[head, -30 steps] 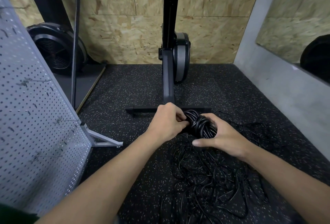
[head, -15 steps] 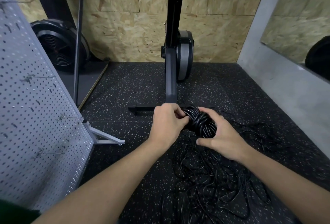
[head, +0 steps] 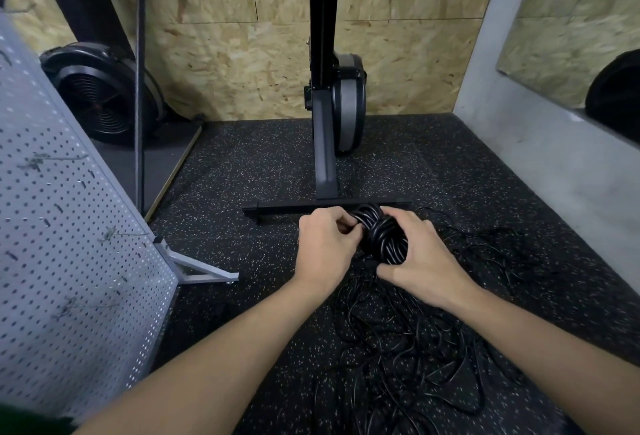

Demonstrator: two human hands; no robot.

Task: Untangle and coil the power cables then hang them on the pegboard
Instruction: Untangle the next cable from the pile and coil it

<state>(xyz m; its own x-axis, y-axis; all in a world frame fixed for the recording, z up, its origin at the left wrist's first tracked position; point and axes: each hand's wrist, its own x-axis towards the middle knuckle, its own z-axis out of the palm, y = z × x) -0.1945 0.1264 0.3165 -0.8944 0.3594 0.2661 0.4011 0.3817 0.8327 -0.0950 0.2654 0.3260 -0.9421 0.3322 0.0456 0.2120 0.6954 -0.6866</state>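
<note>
Speckled blk rubber floor (head: pixel 242 174), OSB wall (head: pixel 225 53) behind. Pegboard (head: pixel 69 244) stood slanted at 9 o'clock w/ wire hooks. Coiled cable bundle (head: pixel 382 237) sat at frame ctr between both hands, just before blk machine crossbar (head: pixel 294 207) at 12. L hand (head: pixel 325 247) curled, fingertips pinching bundle's 9 o'clock side. R hand (head: pixel 422 264) wrapped round its 3 o'clock side, thumb underneath. Loose tangled cable (head: pixel 408 358) lay spread on floor, 4 to 6 o'clock.
</note>
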